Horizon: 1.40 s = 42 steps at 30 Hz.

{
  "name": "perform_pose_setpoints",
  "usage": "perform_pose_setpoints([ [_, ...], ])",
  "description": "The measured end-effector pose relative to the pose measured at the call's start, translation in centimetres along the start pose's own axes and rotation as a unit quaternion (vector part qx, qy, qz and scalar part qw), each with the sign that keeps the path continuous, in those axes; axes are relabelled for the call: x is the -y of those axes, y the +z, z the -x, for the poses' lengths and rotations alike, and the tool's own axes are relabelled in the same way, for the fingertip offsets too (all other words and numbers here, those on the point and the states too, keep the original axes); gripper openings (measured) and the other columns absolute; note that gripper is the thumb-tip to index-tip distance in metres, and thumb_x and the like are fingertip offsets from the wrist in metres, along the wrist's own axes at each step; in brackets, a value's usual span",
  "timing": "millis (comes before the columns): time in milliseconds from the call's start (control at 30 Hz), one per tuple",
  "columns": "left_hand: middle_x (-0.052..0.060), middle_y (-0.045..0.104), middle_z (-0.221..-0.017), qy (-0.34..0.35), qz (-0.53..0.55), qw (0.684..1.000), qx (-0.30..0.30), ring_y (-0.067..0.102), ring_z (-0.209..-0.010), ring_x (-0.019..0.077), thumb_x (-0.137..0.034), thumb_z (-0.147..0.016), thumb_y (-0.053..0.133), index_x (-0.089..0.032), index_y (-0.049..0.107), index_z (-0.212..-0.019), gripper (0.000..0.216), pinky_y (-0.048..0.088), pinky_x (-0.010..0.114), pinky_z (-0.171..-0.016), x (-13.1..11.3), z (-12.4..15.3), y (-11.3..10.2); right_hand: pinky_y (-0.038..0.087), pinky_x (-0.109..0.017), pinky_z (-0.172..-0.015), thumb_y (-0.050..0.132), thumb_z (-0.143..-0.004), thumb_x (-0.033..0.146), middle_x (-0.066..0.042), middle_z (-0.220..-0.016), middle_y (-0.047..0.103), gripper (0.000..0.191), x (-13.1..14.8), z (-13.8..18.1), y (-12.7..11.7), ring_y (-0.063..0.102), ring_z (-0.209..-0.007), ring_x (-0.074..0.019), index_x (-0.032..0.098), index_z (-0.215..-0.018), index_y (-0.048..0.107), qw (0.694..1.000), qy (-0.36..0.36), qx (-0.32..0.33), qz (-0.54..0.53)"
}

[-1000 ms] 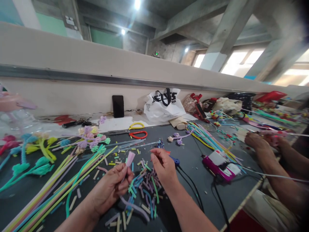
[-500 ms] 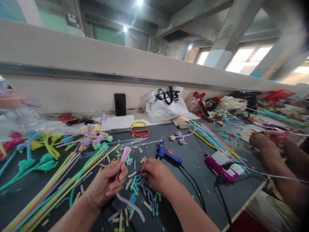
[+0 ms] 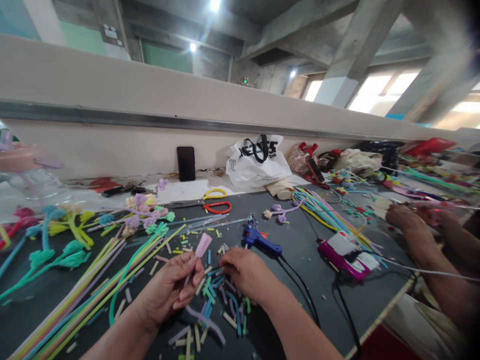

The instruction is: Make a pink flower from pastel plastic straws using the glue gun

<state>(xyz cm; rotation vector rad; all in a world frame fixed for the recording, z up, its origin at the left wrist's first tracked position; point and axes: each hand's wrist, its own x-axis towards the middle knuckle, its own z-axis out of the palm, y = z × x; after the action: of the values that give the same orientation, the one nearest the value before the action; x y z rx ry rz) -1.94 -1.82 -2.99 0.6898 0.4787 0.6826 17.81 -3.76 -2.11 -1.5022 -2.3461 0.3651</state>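
So, the pink fuzzy piece (image 3: 202, 246) stands pinched upright in your left hand (image 3: 172, 290), fingers closed round its lower end. Your right hand (image 3: 243, 272), just beside it, lies fingers-down on the heap of cut pieces (image 3: 225, 312); whether it grips one, I cannot tell. Judging by that heap, plenty is left to work. Finished flowers (image 3: 144, 212) lie beyond your left hand, the blue glue gun (image 3: 260, 240) just past your right.
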Motion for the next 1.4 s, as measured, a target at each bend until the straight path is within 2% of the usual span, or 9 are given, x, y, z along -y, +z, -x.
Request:
perform_pose_setpoints([
  [167,-0.002,0.052,-0.056,0.006,-0.028,1.0,-0.008,0.031,-0.031,0.0005,-0.027,-0.079,0.055,-0.013,0.054,-0.07,0.016,0.023,0.011,-0.026,0.4,-0.2,-0.1,0.039,-0.024,-0.067,0.05,-0.074,0.008,-0.002,-0.078,0.061,0.014,0.3,0.1,-0.1,0.055,-0.074,-0.0143,0.019,-0.075,0.059,0.999,0.014,0.022,0.026],
  [367,-0.003,0.053,-0.057,0.027,-0.051,0.997,-0.047,0.036,-0.032,0.0016,-0.028,-0.078,0.057,-0.013,0.055,-0.071,0.016,0.028,0.012,-0.026,1.0,-0.5,0.0,0.042,-0.023,-0.065,0.04,-0.081,0.008,0.0,-0.073,0.062,0.025,-0.1,-0.1,0.2,0.058,-0.068,-0.0128,0.02,-0.094,0.057,0.983,0.046,-0.061,-0.169],
  [467,-0.002,0.055,-0.058,0.038,-0.05,0.997,-0.053,0.041,-0.035,0.003,-0.026,-0.077,0.058,-0.013,0.054,-0.07,0.015,0.033,0.013,-0.029,1.2,-0.6,-0.1,0.043,-0.024,-0.067,0.042,-0.081,0.01,0.001,-0.072,0.064,0.022,-0.3,-0.1,0.5,0.06,-0.069,-0.0133,0.021,-0.09,0.058,0.969,0.047,-0.072,-0.231],
  [567,-0.001,0.056,-0.059,0.026,-0.041,0.997,-0.056,0.047,-0.039,0.0049,-0.024,-0.076,0.061,-0.013,0.054,-0.071,0.014,0.039,0.015,-0.033,1.3,-0.6,0.0,0.043,-0.022,-0.058,0.046,-0.078,0.012,0.002,-0.066,0.064,0.013,-0.1,-0.2,0.8,0.058,-0.059,-0.0119,0.021,-0.085,0.052,0.942,0.101,-0.078,-0.311],
  [700,-0.001,0.056,-0.058,0.002,-0.04,0.998,-0.039,0.046,-0.037,0.0045,-0.025,-0.075,0.061,-0.012,0.055,-0.07,0.015,0.038,0.015,-0.032,1.2,-0.4,0.2,0.032,-0.018,-0.035,0.05,-0.079,0.023,0.006,-0.059,0.059,0.01,0.7,-0.4,0.5,0.043,-0.034,-0.0066,0.024,-0.083,0.041,0.875,0.166,-0.057,-0.451],
  [833,-0.001,0.057,-0.057,-0.014,-0.031,0.999,-0.038,0.048,-0.038,0.0055,-0.024,-0.072,0.064,-0.013,0.054,-0.068,0.016,0.04,0.016,-0.035,1.3,-0.2,0.2,0.034,-0.018,-0.039,0.051,-0.08,0.038,0.006,-0.06,0.052,0.019,1.2,-0.3,-0.6,0.044,-0.04,-0.0062,0.022,-0.076,0.042,0.858,0.135,-0.09,-0.486],
  [1000,-0.004,0.054,-0.045,-0.011,-0.083,0.993,-0.086,0.045,-0.03,0.0067,-0.028,-0.071,0.064,-0.016,0.048,-0.062,0.022,0.035,0.016,-0.03,2.2,-0.4,1.2,0.029,-0.017,-0.042,0.059,-0.077,0.034,0.007,-0.055,0.04,0.019,1.1,-0.1,-1.2,0.036,-0.045,-0.0047,0.017,-0.074,0.05,0.837,0.146,-0.171,-0.498],
  [1200,-0.006,0.048,-0.039,0.029,-0.293,0.929,-0.225,0.046,-0.028,0.0101,-0.029,-0.072,0.055,-0.019,0.045,-0.058,0.02,0.035,0.018,-0.03,3.7,-0.7,2.9,0.029,-0.016,-0.039,0.066,-0.069,0.027,0.008,-0.055,0.046,0.021,1.2,-0.1,-1.2,0.04,-0.04,-0.0041,0.018,-0.081,0.05,0.765,0.15,-0.218,-0.588],
  [1400,-0.006,0.046,-0.043,0.097,-0.495,0.831,-0.235,0.052,-0.035,0.0099,-0.022,-0.074,0.045,-0.019,0.047,-0.057,0.017,0.034,0.017,-0.035,3.7,-0.2,2.7,0.031,-0.017,-0.044,0.068,-0.064,0.024,0.006,-0.056,0.05,0.016,1.5,-0.1,-1.2,0.04,-0.046,-0.0045,0.015,-0.071,0.057,0.794,0.179,-0.193,-0.548],
])
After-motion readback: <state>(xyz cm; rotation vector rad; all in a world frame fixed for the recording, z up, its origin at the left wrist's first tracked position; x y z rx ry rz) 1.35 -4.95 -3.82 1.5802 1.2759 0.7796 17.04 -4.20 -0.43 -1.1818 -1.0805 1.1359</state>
